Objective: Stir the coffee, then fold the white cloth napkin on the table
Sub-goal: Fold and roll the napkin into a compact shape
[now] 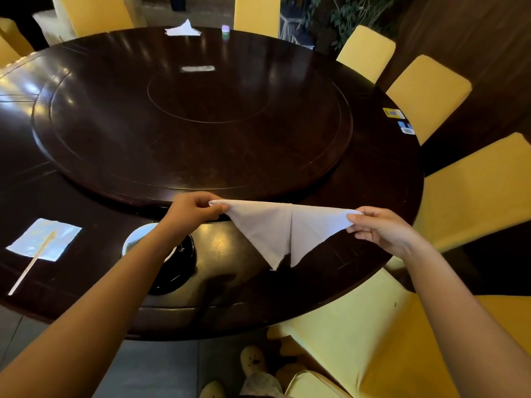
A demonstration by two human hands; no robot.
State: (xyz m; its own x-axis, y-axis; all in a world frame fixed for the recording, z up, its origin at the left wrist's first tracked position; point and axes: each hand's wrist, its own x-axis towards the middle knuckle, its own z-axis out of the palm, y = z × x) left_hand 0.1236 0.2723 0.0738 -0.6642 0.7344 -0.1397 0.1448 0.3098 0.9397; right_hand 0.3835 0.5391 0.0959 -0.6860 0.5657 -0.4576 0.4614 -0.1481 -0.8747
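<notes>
I hold the white cloth napkin (273, 228) in the air above the near edge of the dark round table (258, 297). It hangs as a triangle with its point down. My left hand (195, 209) pinches the left corner. My right hand (382, 228) pinches the right corner. A white coffee cup (135, 239) stands on a black saucer (178, 271) under my left forearm, which hides most of it. A wooden stirrer (31, 262) lies to the left, its tip resting on a square paper napkin (44, 239).
A large turntable (192, 119) fills the table's middle. At the far side lie a crumpled tissue (182, 29) and a small purple-lit object (225, 29). Stickers (399, 120) sit at the right rim. Yellow-covered chairs (431, 93) ring the table; one (359, 340) stands close on my right.
</notes>
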